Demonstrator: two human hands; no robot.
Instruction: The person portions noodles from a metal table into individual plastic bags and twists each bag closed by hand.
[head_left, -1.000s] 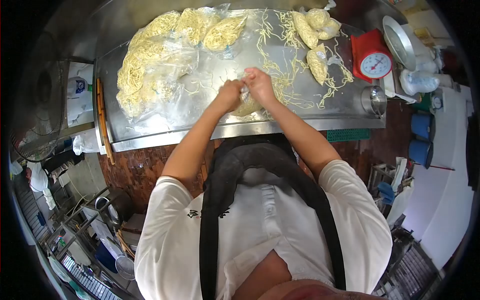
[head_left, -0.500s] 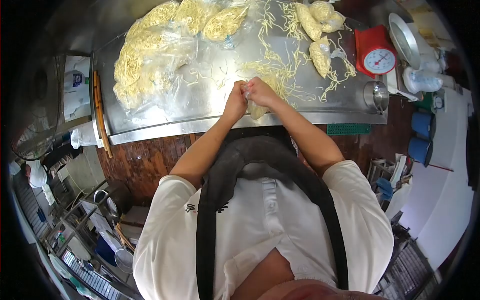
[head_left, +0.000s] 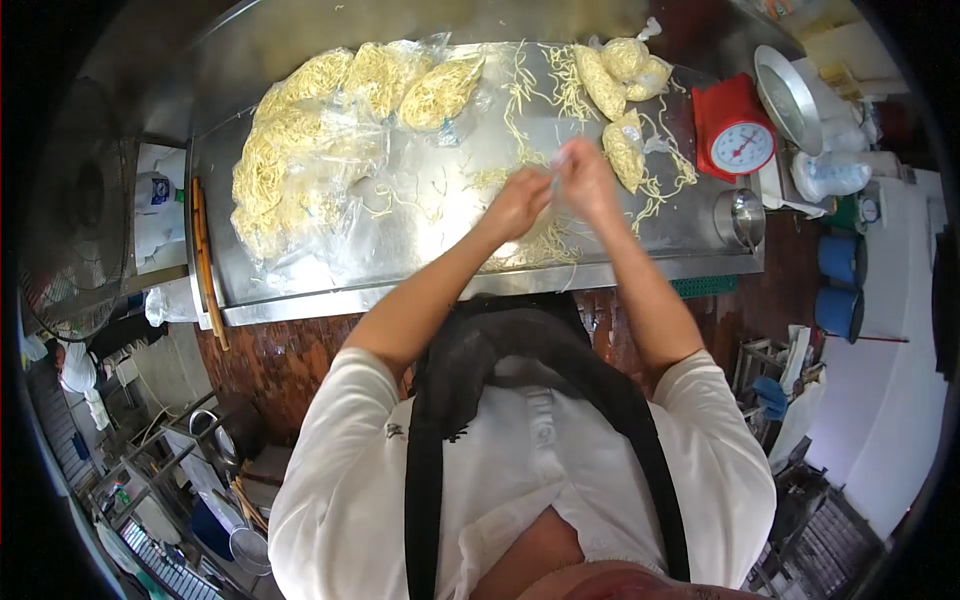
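My left hand (head_left: 521, 204) is closed, fingers bent around the gathered neck of a clear plastic bag (head_left: 554, 172). Close beside it, my right hand (head_left: 587, 182) is blurred by motion, its fingers curled at the same bag neck. Most of the bag is hidden behind my hands. Loose pale-yellow noodles (head_left: 540, 250) lie on the steel table (head_left: 420, 262) beneath and around them. Beyond my right hand sits a filled, tied bag of noodle pieces (head_left: 625, 152).
Large bags of noodles (head_left: 300, 150) cover the table's left. More filled bags (head_left: 603, 84) lie at the back right, near a red scale (head_left: 735, 130) with a metal pan (head_left: 788, 100). A steel bowl (head_left: 739, 218) stands at the right corner; wooden sticks (head_left: 203, 250) line the left edge.
Both hands have moved right and slightly away from the table's front edge, with the bag. The right hand has risen and is now blurred. The whole view has shifted slightly.
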